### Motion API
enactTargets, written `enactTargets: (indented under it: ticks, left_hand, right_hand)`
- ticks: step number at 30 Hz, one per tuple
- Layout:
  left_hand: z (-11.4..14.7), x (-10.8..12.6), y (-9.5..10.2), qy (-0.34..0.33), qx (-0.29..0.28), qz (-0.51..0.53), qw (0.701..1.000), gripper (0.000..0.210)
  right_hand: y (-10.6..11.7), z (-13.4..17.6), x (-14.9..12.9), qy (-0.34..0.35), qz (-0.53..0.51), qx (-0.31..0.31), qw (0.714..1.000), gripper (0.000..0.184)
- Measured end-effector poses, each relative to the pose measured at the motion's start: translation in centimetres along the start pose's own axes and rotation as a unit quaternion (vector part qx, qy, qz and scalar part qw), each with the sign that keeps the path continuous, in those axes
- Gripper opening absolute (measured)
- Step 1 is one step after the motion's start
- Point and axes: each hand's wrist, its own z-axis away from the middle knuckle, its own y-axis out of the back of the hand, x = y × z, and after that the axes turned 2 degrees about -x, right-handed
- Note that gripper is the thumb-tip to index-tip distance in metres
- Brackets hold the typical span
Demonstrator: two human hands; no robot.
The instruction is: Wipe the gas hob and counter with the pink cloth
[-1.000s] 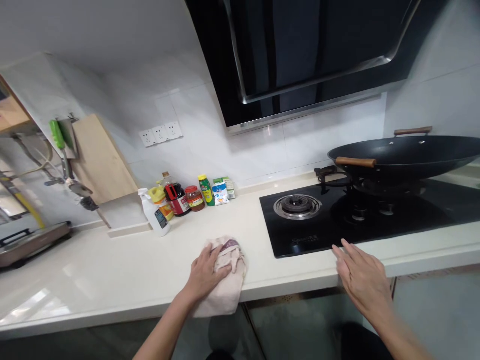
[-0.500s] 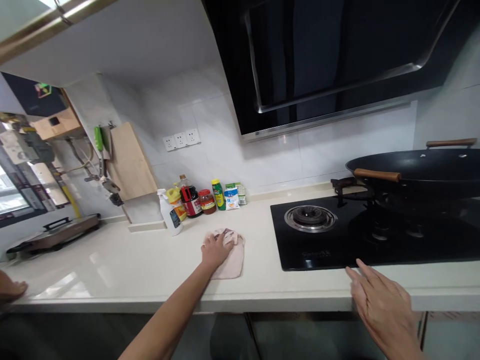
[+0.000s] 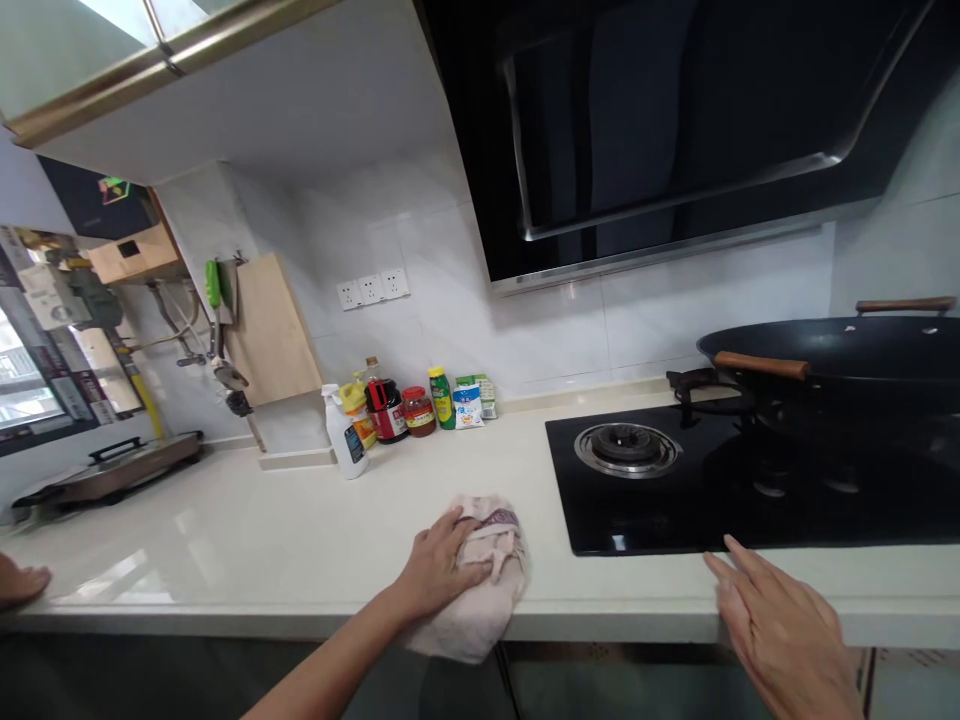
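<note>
My left hand (image 3: 442, 565) presses down on a pale pink cloth (image 3: 476, 625), its fingers over the bunched upper part. The cloth lies on the white countertop (image 3: 262, 540), and its lower end hangs past the front edge. My right hand (image 3: 784, 625) is at the counter's front edge, just below the black gas cooktop (image 3: 660, 520). Its fingers are stretched toward the cooktop, and it holds nothing.
Another person's hand (image 3: 22, 582) rests on the counter at the far left. A white spray bottle (image 3: 346, 440), a sauce bottle (image 3: 388, 412) and several packages line the wall. A large wok (image 3: 862, 345) sits on the cooktop beneath the range hood (image 3: 675, 130). An electric griddle (image 3: 127, 470) stands far left.
My left hand has dragged the cloth to the right and toward me, so part of it now overhangs the front edge. My right hand stays in nearly the same place.
</note>
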Motion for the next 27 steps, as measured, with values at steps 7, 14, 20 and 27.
enactTargets:
  ticks: [7,14,20,27]
  left_hand:
    - [-6.3,-3.5,-1.2,0.117,0.059,-0.045,0.990,0.066]
    - [-15.2,-3.0,-2.6,0.137,0.076,-0.046,0.987,0.067]
    - [-23.1,0.1,-3.0,0.146,0.084,-0.035,0.985,0.075]
    - [-26.0,6.3,-3.8,0.109,0.084,-0.011,0.990,0.069]
  right_hand:
    - [0.9,-0.4,-0.5,-0.014,-0.016,-0.015,1.000,0.038]
    - [0.6,-0.3,-0.8,-0.050,-0.030,-0.015,0.998,0.036]
    - [-0.2,0.3,0.1,-0.024,-0.025,-0.016,0.999,0.035]
    - [-0.4,-0.2,-0.3,-0.017,-0.031,0.018,0.999,0.032]
